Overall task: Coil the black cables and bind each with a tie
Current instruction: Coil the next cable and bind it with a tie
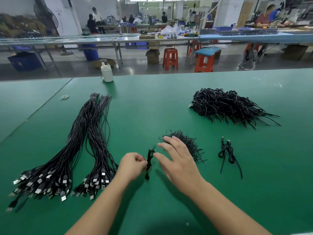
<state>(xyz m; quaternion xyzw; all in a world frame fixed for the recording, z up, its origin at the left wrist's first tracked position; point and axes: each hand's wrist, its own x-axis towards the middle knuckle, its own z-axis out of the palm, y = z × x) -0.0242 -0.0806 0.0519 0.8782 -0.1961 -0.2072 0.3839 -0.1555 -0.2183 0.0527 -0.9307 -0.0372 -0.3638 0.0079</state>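
My left hand (133, 164) grips a small coiled black cable (149, 162) just above the green table (152, 102). My right hand (176, 158) hovers beside the coil with fingers spread and relaxed, its thumb close to the coil's top. Behind the right hand lies a small heap of black ties (189, 144). Two long bundles of straight black USB cables (81, 150) lie at the left, plugs toward me. A coiled, tied cable pair (227, 153) lies at the right. A large pile of bound cables (225, 106) sits at the far right.
A white bottle (107, 72) stands at the table's far edge. A rubber band (64, 97) lies at the far left. Beyond the table are orange stools (170, 58), long workbenches and several seated people.
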